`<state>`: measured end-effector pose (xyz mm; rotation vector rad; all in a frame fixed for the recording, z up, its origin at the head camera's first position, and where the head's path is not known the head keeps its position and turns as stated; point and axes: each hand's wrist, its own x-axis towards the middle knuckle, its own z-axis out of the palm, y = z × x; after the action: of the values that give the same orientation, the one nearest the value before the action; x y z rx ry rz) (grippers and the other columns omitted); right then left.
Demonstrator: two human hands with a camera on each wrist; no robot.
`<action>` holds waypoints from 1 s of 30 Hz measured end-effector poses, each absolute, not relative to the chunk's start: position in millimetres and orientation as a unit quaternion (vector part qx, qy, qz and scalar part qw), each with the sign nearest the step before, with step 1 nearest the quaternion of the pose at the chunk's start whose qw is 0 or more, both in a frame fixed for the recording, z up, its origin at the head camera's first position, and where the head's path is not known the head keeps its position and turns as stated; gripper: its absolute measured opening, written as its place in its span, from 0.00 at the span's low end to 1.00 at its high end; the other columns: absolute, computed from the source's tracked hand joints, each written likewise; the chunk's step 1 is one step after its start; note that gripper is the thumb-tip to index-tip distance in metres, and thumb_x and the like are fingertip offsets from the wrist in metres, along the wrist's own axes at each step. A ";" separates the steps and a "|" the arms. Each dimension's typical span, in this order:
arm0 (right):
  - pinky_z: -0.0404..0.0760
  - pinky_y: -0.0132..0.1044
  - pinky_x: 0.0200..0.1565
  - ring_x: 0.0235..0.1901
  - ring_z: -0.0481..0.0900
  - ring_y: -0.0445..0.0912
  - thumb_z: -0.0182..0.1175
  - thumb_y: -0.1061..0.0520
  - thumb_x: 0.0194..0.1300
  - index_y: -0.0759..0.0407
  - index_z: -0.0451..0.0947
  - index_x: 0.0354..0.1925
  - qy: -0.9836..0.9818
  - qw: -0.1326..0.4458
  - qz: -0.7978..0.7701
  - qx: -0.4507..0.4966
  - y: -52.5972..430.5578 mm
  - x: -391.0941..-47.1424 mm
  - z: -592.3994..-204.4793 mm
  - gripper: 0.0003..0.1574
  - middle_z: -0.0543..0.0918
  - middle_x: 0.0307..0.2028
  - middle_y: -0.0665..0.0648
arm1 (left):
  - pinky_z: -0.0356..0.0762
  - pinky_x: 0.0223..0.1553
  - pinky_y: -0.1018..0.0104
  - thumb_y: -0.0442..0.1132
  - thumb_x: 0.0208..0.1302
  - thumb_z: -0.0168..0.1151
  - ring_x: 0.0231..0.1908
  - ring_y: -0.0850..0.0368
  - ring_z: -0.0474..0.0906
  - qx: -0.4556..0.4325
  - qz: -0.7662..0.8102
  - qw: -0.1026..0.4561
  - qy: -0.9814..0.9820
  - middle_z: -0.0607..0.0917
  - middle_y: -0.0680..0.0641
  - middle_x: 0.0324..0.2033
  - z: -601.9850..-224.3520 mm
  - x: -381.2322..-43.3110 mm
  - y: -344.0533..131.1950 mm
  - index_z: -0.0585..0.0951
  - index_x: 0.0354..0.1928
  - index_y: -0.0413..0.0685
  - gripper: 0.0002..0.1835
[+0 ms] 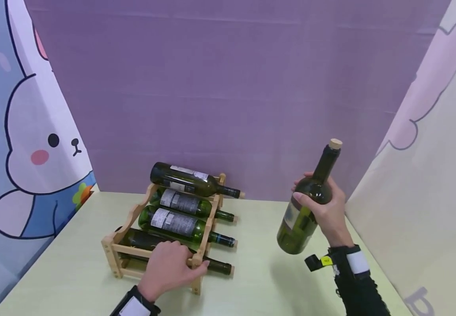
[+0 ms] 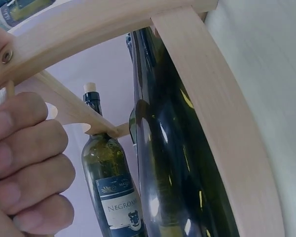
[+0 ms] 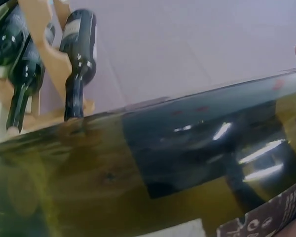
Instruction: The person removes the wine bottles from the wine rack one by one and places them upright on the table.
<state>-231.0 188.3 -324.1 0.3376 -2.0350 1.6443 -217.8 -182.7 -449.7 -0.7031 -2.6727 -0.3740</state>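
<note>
My right hand (image 1: 334,215) grips a green wine bottle (image 1: 297,232) round its shoulder, raised over the table's right side. The bottle tilts, its cork (image 1: 335,143) up and to the right. In the right wrist view this bottle's glass (image 3: 79,177) and label fill the lower half. At the near right corner of a wooden wine rack (image 1: 113,259), my left hand (image 1: 170,265) holds the frame with curled fingers (image 2: 34,163). Several corked bottles lie in the rack, necks to the right. The nearest, a dark bottle (image 1: 141,239), is partly hidden behind my left hand.
The rack stands on a pale table (image 1: 251,285), left of centre. Its farthest bottle (image 1: 184,177) lies highest, near a purple backdrop (image 1: 228,87). Printed cloth walls rise at the left (image 1: 46,131) and right (image 1: 429,197).
</note>
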 end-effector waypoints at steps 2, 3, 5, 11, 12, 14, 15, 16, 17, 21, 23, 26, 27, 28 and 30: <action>0.80 0.38 0.52 0.47 0.89 0.44 0.71 0.63 0.60 0.54 0.75 0.61 -0.749 0.258 0.602 0.101 192.6 -236.5 -326.9 0.31 0.88 0.48 0.52 | 0.38 0.22 0.69 0.69 0.59 0.62 0.12 0.66 0.42 -0.247 -0.128 0.180 -0.943 0.45 0.62 0.10 -451.1 -219.1 -181.9 0.50 0.09 0.61 0.38; 0.80 0.39 0.52 0.47 0.89 0.44 0.72 0.62 0.60 0.53 0.76 0.61 -0.750 0.264 0.600 0.089 195.1 -239.5 -327.8 0.31 0.89 0.48 0.51 | 0.37 0.22 0.69 0.69 0.58 0.62 0.12 0.66 0.42 -0.247 -0.126 0.184 -0.943 0.44 0.62 0.10 -451.7 -219.8 -181.5 0.50 0.09 0.61 0.38; 0.78 0.40 0.53 0.48 0.88 0.44 0.73 0.61 0.59 0.51 0.77 0.60 -0.752 0.276 0.595 0.067 200.6 -246.2 -329.6 0.31 0.89 0.47 0.49 | 0.37 0.22 0.69 0.69 0.58 0.62 0.13 0.66 0.41 -0.248 -0.123 0.194 -0.941 0.44 0.62 0.10 -453.0 -220.6 -180.6 0.50 0.09 0.61 0.38; 0.71 0.45 0.57 0.49 0.84 0.42 0.74 0.59 0.58 0.49 0.77 0.60 -0.756 0.317 0.572 0.027 220.3 -267.5 -336.2 0.32 0.88 0.47 0.46 | 0.37 0.22 0.69 0.69 0.58 0.61 0.13 0.67 0.40 -0.243 -0.123 0.193 -0.943 0.44 0.62 0.10 -455.1 -219.9 -179.2 0.49 0.09 0.61 0.38; 0.70 0.46 0.57 0.50 0.84 0.41 0.75 0.58 0.57 0.50 0.77 0.60 -0.757 0.323 0.567 0.019 223.4 -270.2 -337.3 0.33 0.87 0.47 0.45 | 0.37 0.22 0.69 0.68 0.58 0.61 0.13 0.67 0.40 -0.241 -0.124 0.191 -0.944 0.44 0.62 0.10 -455.0 -219.5 -179.1 0.49 0.09 0.61 0.38; 0.70 0.46 0.57 0.50 0.82 0.40 0.75 0.58 0.57 0.50 0.77 0.61 -0.759 0.333 0.559 0.004 228.9 -275.1 -339.6 0.34 0.86 0.47 0.44 | 0.37 0.22 0.68 0.68 0.59 0.61 0.13 0.66 0.41 -0.237 -0.125 0.187 -0.945 0.44 0.62 0.10 -454.2 -218.8 -179.2 0.50 0.09 0.61 0.38; 0.70 0.46 0.57 0.50 0.81 0.40 0.76 0.57 0.56 0.50 0.77 0.61 -0.761 0.337 0.555 -0.002 231.5 -277.6 -340.6 0.34 0.86 0.48 0.43 | 0.37 0.22 0.68 0.68 0.59 0.61 0.13 0.66 0.41 -0.236 -0.125 0.185 -0.946 0.44 0.62 0.10 -453.8 -218.6 -179.2 0.50 0.09 0.61 0.38; 0.70 0.46 0.57 0.50 0.81 0.39 0.76 0.56 0.56 0.51 0.77 0.61 -0.762 0.341 0.551 -0.008 233.9 -279.9 -341.9 0.35 0.85 0.48 0.43 | 0.37 0.21 0.69 0.68 0.59 0.61 0.13 0.66 0.41 -0.235 -0.124 0.184 -0.946 0.44 0.62 0.10 -453.4 -218.5 -179.4 0.50 0.09 0.61 0.38; 0.70 0.45 0.57 0.50 0.80 0.39 0.76 0.56 0.56 0.51 0.77 0.61 -0.763 0.345 0.547 -0.012 236.0 -282.1 -343.3 0.35 0.85 0.48 0.43 | 0.38 0.21 0.69 0.69 0.59 0.61 0.13 0.66 0.41 -0.234 -0.122 0.182 -0.947 0.45 0.62 0.10 -453.1 -218.4 -179.6 0.50 0.09 0.61 0.38; 0.71 0.41 0.55 0.50 0.79 0.39 0.77 0.56 0.55 0.54 0.77 0.61 -0.757 0.357 0.546 -0.021 242.3 -291.6 -350.6 0.35 0.84 0.47 0.42 | 0.38 0.21 0.69 0.69 0.59 0.60 0.13 0.66 0.42 -0.230 -0.112 0.183 -0.949 0.45 0.62 0.10 -453.5 -218.2 -181.2 0.50 0.09 0.61 0.38; 0.71 0.40 0.55 0.50 0.79 0.38 0.77 0.56 0.55 0.55 0.77 0.61 -0.754 0.362 0.548 -0.031 246.2 -295.8 -354.7 0.35 0.83 0.47 0.41 | 0.37 0.21 0.68 0.69 0.58 0.60 0.13 0.65 0.42 -0.229 -0.109 0.187 -0.949 0.45 0.62 0.10 -453.9 -218.2 -181.4 0.50 0.09 0.60 0.38; 0.72 0.43 0.56 0.50 0.79 0.39 0.77 0.55 0.55 0.53 0.77 0.61 -0.751 0.365 0.548 -0.048 253.2 -303.2 -361.0 0.36 0.82 0.47 0.40 | 0.37 0.22 0.68 0.69 0.58 0.61 0.13 0.65 0.42 -0.229 -0.110 0.190 -0.948 0.44 0.61 0.10 -454.1 -218.1 -181.4 0.50 0.09 0.60 0.38; 0.73 0.45 0.57 0.51 0.78 0.39 0.77 0.54 0.55 0.51 0.77 0.61 -0.752 0.367 0.545 -0.055 255.3 -305.9 -362.5 0.36 0.82 0.48 0.40 | 0.37 0.22 0.68 0.69 0.58 0.61 0.13 0.65 0.42 -0.230 -0.112 0.191 -0.948 0.44 0.61 0.10 -454.1 -218.2 -181.2 0.50 0.09 0.61 0.38; 0.73 0.47 0.58 0.52 0.78 0.39 0.77 0.53 0.55 0.50 0.77 0.61 -0.753 0.368 0.542 -0.061 257.2 -308.7 -363.7 0.36 0.81 0.48 0.40 | 0.37 0.22 0.68 0.69 0.58 0.61 0.12 0.65 0.42 -0.230 -0.113 0.192 -0.947 0.44 0.62 0.10 -453.9 -218.2 -181.1 0.50 0.09 0.61 0.38; 0.73 0.52 0.60 0.53 0.78 0.41 0.77 0.51 0.55 0.47 0.77 0.60 -0.754 0.369 0.538 -0.072 260.4 -314.4 -365.7 0.35 0.80 0.49 0.41 | 0.37 0.22 0.68 0.69 0.58 0.61 0.12 0.65 0.42 -0.230 -0.117 0.194 -0.947 0.44 0.62 0.10 -453.1 -218.3 -180.7 0.50 0.09 0.61 0.38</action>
<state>-314.4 260.4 -365.7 -0.1837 -1.9362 1.3803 -218.3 -180.7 -453.1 -0.6443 -2.6553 -0.3291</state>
